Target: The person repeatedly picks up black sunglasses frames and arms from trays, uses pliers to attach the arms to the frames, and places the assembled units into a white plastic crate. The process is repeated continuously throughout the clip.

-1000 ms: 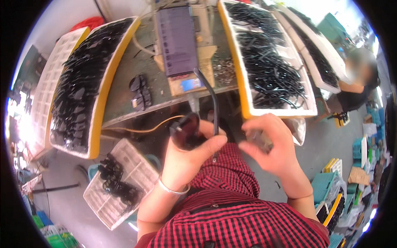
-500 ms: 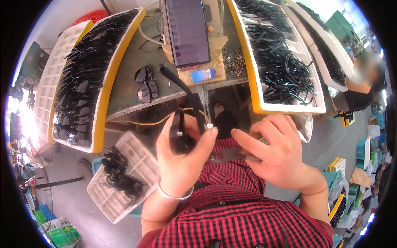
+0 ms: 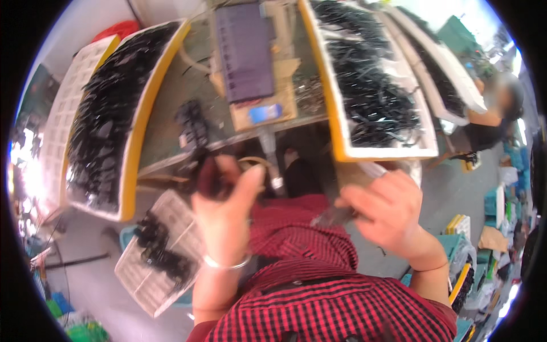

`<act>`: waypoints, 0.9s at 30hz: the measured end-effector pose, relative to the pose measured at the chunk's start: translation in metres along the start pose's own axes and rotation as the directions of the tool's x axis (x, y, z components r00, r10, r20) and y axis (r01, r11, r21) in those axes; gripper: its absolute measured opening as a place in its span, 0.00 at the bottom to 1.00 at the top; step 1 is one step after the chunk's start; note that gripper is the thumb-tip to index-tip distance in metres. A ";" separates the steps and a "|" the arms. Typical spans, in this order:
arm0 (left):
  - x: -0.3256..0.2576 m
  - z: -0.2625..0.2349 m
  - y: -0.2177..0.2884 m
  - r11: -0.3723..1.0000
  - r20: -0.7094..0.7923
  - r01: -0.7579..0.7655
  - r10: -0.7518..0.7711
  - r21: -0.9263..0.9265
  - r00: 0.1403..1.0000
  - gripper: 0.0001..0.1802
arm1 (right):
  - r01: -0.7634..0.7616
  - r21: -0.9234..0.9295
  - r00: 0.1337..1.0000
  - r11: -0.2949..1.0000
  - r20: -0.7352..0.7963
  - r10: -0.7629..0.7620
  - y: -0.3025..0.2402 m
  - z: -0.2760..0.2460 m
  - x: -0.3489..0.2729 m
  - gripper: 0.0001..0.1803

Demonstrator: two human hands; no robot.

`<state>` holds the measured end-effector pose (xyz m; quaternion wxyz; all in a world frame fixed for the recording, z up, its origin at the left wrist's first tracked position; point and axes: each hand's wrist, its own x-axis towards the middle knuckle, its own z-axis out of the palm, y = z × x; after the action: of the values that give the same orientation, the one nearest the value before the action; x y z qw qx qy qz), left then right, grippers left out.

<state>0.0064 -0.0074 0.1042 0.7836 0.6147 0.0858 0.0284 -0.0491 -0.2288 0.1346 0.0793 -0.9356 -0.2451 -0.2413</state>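
My left hand [image 3: 223, 219], with a bracelet at the wrist, is closed around dark glasses [image 3: 211, 178] at the table's front edge; motion smears their outline. Just beyond lie dark sunglasses [image 3: 194, 126] on the table. My right hand [image 3: 388, 206] is held over my right thigh, its fingers curled and blurred. A greyish narrow object [image 3: 335, 216] sticks out from its thumb and fingertips; I cannot make out its kind. Between my hands, a thin metal driver-like tip [image 3: 277, 181] points down from the table edge.
Left stands a yellow-edged tray [image 3: 130, 188] of sunglasses; right, another [image 3: 393, 153] full of black temple arms. A phone-like screen [image 3: 245, 54] stands at the back above a small blue box [image 3: 265, 113]. A tilted white tray [image 3: 185, 214] holds dark glasses. Another person [image 3: 484, 134] sits far right.
My left hand has moved left with the glasses, away from the metal tip, and the long arm that stood up from them no longer shows clearly. My right hand has shifted slightly right.
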 end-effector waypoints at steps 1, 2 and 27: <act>-0.002 0.000 0.001 0.999 -0.063 0.030 -0.033 -0.041 0.997 0.11 | -0.081 -0.095 0.997 0.992 -0.001 0.082 0.018 -0.010 -0.004 0.14; -0.001 -0.007 -0.003 1.000 -0.048 0.007 -0.007 0.011 0.999 0.11 | -0.219 -0.179 0.976 0.959 -0.035 0.217 0.036 -0.014 -0.008 0.13; -0.026 0.028 -0.043 0.714 0.809 -0.600 0.081 0.361 0.583 0.11 | -0.473 0.856 0.701 -0.208 0.509 0.500 -0.004 0.036 -0.043 0.07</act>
<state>-0.0172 -0.0489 0.0718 0.4850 0.7889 -0.3656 -0.0940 -0.0692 -0.2336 0.0824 0.7764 -0.6276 0.0454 0.0348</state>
